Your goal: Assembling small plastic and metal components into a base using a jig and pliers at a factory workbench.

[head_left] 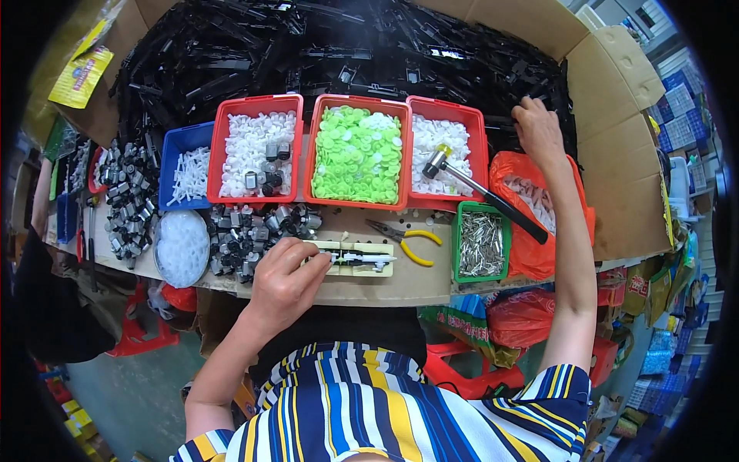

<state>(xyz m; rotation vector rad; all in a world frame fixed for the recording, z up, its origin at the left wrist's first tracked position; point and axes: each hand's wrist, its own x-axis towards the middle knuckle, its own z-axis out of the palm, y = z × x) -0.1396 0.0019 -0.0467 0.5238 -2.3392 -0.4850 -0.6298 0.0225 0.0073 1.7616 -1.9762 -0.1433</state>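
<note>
My left hand [283,279] is closed in a pinch at the left end of a cream-coloured holding block [362,270] near the table's front edge. In the block lies a slim black part with white pieces [360,257] along it. What sits between my left fingertips is too small to make out. My right arm stretches far to the right, and my right hand [537,129] is among the heaped black plastic parts [431,73] at the back. Its fingers are curled, and what they grip, if anything, is hidden. Yellow-handled pliers [416,245] lie just right of the block.
Red bins of white pieces [239,154] and green discs [356,154] stand mid-table, with a blue bin [174,202] leftward. A hammer [493,202] rests across the right-hand red bin [446,108]. A green tray of metal pins [481,242] and small grey-black motors [231,242] sit nearer.
</note>
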